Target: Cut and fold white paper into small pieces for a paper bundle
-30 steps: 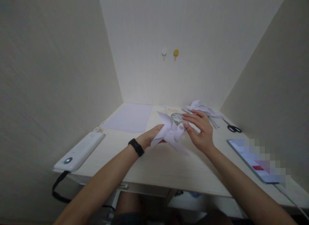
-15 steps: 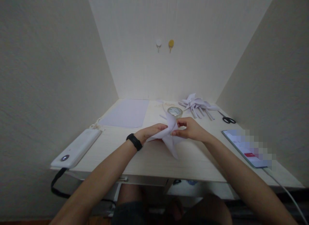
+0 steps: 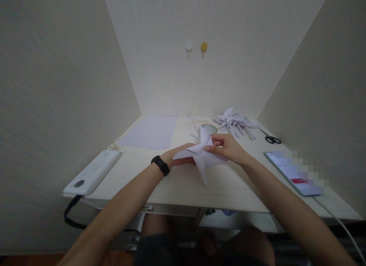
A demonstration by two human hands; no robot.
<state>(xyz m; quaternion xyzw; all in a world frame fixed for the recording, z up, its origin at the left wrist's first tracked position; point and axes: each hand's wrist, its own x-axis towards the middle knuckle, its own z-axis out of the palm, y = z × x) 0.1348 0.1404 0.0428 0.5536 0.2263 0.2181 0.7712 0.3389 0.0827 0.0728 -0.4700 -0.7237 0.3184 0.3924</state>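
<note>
**deskcam_fan:** Pale wood-grain walls boxed in a light desk on three sides, so it was pretty much a cubicle. Biggest thing on the desk was a flat white sheet, up and to the left of the left hand. Way out to that hand's left sat a white power bank right at the desk edge.

**paperfolds:** What was on the other side?

**deskcam_fan:** A phone lay well off to the right of the right hand, screen lit. Past that hand, toward the back wall, there was a pile of finished paper pinwheels, and black scissors further right of the pile. A tape roll sat just beyond the fingers, partly hidden.

**paperfolds:** And the hands themselves?

**deskcam_fan:** Both were on one white paper pinwheel, held between them just above the desk in front of the person. Left hand, with a black band on the wrist, was closed under the left blade, fingers mostly covered by paper. Right hand was pinched on the middle of it, thumb and fingertips together on the folds. One blade poked up past the right fingers and another pointed down toward the person.
</note>
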